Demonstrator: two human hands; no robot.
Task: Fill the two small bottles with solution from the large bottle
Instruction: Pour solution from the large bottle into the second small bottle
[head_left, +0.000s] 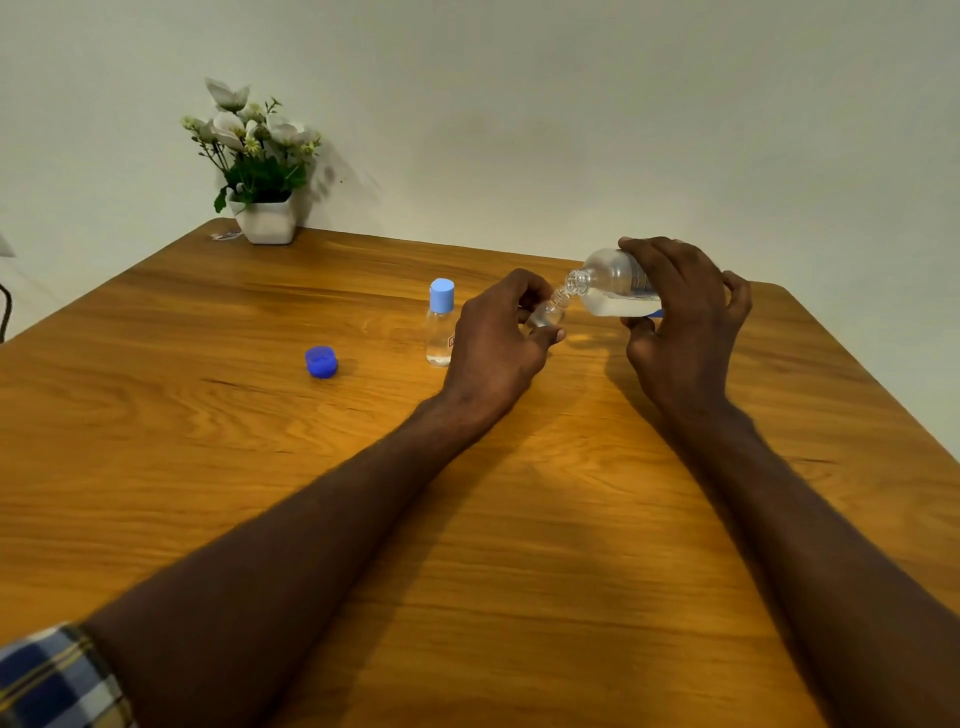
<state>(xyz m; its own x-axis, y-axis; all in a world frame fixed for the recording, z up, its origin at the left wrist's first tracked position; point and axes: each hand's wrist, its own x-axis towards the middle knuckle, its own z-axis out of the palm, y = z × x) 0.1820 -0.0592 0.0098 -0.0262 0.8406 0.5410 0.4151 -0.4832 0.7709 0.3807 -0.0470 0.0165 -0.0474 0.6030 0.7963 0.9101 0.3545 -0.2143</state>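
- Right hand (680, 322) wraps fingers and thumb round the large bottle (615, 286), tipped nearly flat, open mouth aimed toward the left hand.
- Left hand (493, 338) pinches the uncapped small bottle (548, 312), tilted; its neck sits right at the large bottle's mouth, touching or just under it, can't tell which.
- Whether liquid is running across: too small to tell.
- Risks: narrow neck, both bottles held in air. A small wobble likely puts solution on the wooden table (260, 467). Tipping further could flood the neck. Fingers hide the fill level, so overfill is possible.
- Counts: 1 large bottle; 2 small bottles, the second capped small bottle (440, 325) standing just left of the left hand; 1 loose blue cap (321, 361) further left; 1 flower pot (266, 221) far off.
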